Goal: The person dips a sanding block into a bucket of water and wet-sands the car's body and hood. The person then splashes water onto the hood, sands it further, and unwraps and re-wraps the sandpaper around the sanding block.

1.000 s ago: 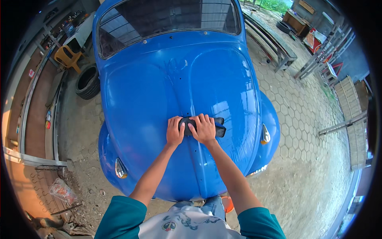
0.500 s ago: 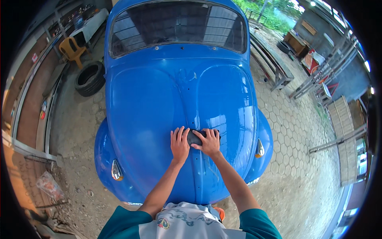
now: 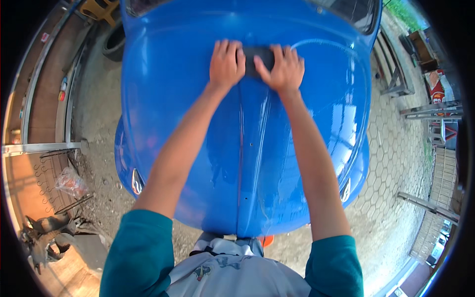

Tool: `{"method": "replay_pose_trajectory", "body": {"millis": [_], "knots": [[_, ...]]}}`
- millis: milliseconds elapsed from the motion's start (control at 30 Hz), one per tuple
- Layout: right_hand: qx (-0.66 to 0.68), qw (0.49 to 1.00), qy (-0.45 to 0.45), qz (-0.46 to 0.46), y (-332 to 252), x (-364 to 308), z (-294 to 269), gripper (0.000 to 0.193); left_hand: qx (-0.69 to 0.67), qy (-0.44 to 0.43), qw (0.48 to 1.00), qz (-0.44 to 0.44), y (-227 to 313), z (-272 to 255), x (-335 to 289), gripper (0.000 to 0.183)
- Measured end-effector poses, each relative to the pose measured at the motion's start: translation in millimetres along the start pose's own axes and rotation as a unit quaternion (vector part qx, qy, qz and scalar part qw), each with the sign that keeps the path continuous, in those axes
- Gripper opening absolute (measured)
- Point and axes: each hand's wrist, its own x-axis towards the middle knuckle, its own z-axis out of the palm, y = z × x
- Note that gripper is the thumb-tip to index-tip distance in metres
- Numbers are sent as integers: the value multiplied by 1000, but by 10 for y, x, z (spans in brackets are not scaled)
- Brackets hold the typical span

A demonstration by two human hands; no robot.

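A dark grey block, which looks like a sanding block (image 3: 258, 58), lies flat on the blue car hood (image 3: 183, 114), high up near its windshield end. My left hand (image 3: 227, 67) grips the block's left end, fingers pointing forward. Across its right end rests my right hand (image 3: 287, 69), with the thumb on top and the fingers over the far side. Both arms are stretched far forward. Wet streaks shine on the hood, and small holes run along its centre ridge. The block's underside is hidden.
A tyre (image 3: 115, 43) and a yellow plastic chair (image 3: 99, 10) stand at the far left. To the right are a wooden bench (image 3: 396, 74) and hexagonal paving (image 3: 388, 163). Scraps and a plastic bag (image 3: 71, 181) lie at the lower left.
Both hands and the block have slid forward up the hood, from its middle toward the windshield. My body and view have leaned forward over the car.
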Motion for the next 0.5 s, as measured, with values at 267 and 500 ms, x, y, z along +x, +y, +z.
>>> {"method": "replay_pose_trajectory", "body": {"millis": [267,500], "knots": [[-24,994,-71,81,-119,123,52,53,21,19,1000,3,-173,112,119,16],[-86,996,-16,15,-372,-685,-412,41,6,16,1000,-3,263,-316,-741,15]]}}
